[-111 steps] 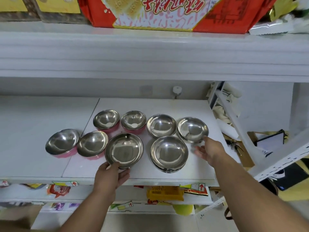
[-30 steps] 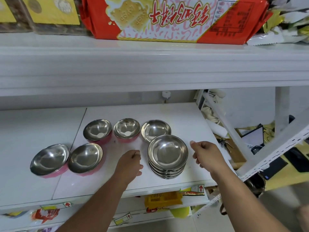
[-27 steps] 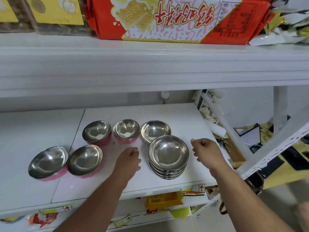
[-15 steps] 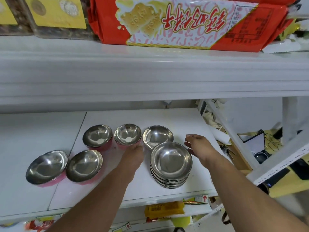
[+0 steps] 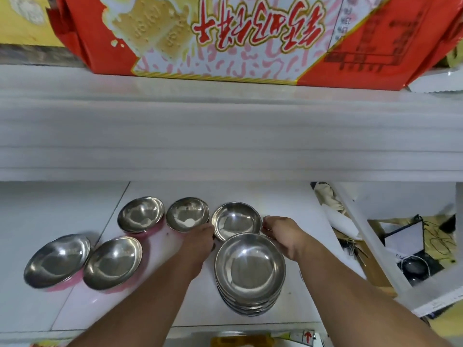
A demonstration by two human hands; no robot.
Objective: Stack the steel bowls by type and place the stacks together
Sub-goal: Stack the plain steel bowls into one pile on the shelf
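Observation:
A stack of plain steel bowls (image 5: 250, 271) stands at the front right of the white shelf (image 5: 288, 196). Just behind it sits a single plain steel bowl (image 5: 236, 220). My left hand (image 5: 200, 240) touches that bowl's left rim and my right hand (image 5: 283, 234) its right rim, so both hands clasp it from the sides while it rests on the shelf. Several steel bowls with pink outsides stand to the left: two at the back (image 5: 141, 214) (image 5: 188, 214) and two nearer the front (image 5: 112, 262) (image 5: 57, 260).
An upper shelf board (image 5: 225, 136) hangs low over the bowls and carries a red biscuit package (image 5: 225, 33). At the right is a slanted white frame bar (image 5: 370, 236) with clutter behind it. The shelf's front edge runs just below the stack.
Two loose plain bowls have gone onto the front stack. Both hands have since reached from beside the stack back to the single plain bowl and closed on its rim.

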